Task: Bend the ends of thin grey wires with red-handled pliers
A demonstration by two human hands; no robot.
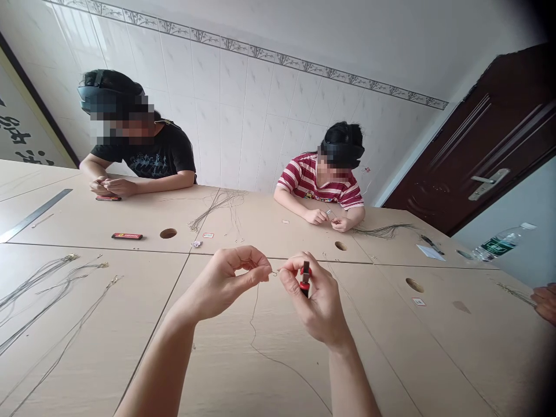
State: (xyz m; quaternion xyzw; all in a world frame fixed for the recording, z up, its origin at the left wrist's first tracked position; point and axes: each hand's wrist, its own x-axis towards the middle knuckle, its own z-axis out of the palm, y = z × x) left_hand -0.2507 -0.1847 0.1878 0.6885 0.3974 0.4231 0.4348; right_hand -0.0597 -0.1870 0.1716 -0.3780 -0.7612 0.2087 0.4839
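Note:
My left hand (234, 278) is closed in a pinch at the middle of the view. A small bent golden hook (274, 274) shows at its fingertips. From below that pinch hangs a thin dark line (254, 324), curving down across the table to the lower right. My right hand (310, 295) is curled around a small tool (306, 273) with a dark metal head and red-and-black handle. The right thumb and index finger also pinch close to the hook's other side; what they grip there is too small to tell.
Bundles of thin lines with golden ends (69, 258) lie on the table's left side. Across the table (243, 370) two people work with their hands. Round holes (168, 233), a red-and-black box (127, 236), a metal ruler (39, 214) and a plastic bottle (499, 243) are around. Another person's hand (545, 304) shows at right.

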